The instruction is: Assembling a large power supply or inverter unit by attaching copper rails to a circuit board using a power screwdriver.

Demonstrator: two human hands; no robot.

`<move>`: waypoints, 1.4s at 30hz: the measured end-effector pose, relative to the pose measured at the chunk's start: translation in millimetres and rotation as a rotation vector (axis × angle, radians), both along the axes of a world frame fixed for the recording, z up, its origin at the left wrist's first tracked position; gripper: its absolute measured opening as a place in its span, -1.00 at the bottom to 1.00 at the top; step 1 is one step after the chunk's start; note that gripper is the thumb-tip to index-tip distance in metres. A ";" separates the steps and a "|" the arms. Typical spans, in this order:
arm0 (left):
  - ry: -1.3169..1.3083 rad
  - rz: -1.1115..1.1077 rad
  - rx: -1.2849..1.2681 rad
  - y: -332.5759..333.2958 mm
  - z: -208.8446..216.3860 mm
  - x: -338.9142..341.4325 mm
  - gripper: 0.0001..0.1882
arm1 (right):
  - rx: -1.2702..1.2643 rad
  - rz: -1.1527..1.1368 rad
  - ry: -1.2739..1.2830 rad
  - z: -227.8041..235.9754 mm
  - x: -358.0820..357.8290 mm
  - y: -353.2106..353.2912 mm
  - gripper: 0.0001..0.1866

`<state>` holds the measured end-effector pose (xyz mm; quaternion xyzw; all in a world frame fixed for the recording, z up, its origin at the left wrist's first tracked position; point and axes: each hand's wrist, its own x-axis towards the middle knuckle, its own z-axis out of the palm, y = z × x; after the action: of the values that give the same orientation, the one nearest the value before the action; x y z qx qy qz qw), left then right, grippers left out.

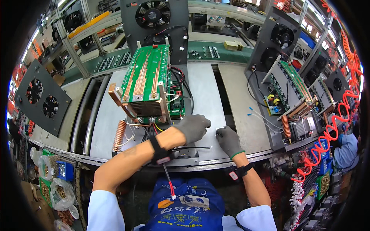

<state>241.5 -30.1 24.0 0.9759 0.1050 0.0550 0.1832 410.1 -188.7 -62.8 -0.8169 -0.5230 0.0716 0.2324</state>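
Note:
My left hand (194, 129), in a grey work glove, hovers over the bare metal base plate (210, 100) just right of a green circuit board assembly (143, 75). Its fingers are curled closed, and what they may hold is hidden. Nearer the plate's front right, my right hand (230, 142), gloved alike, has its fingers bent together; a tiny pale bit shows at the fingertips, too small to name. Under the board sits a finned heatsink (144, 108), with a copper coil (119, 135) at its front left. Below my left wrist, a red and black cable (172, 188) with a white plug hangs over the edge.
Black fan panels stand behind the assembly (152, 34) and to the left (42, 98). A second board unit (291, 88) stands at right, near a red coiled air hose (329, 133). Bags of small parts (61, 194) lie lower left. A person's blue sleeve (347, 150) shows far right.

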 end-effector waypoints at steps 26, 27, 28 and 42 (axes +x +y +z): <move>-0.250 0.053 -0.261 -2.4 12.1 15.6 -0.74 | 0.025 0.022 0.173 17.7 -6.0 6.3 -0.83; -0.227 0.078 -0.361 -5.2 20.2 3.5 -0.72 | 0.144 0.042 0.174 26.8 -10.1 7.6 -0.86; -0.204 0.103 -0.463 -9.0 28.1 -8.9 -0.71 | 0.265 0.076 0.306 38.0 -15.8 8.8 -0.87; -0.474 0.424 -1.424 -29.0 52.7 -122.7 -0.74 | 0.270 0.226 0.789 145.0 -118.7 28.2 -0.88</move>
<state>118.8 -59.1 76.7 0.5443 0.2575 0.2154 0.7688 291.4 -160.5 82.2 -0.6268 -0.4848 0.3342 0.5102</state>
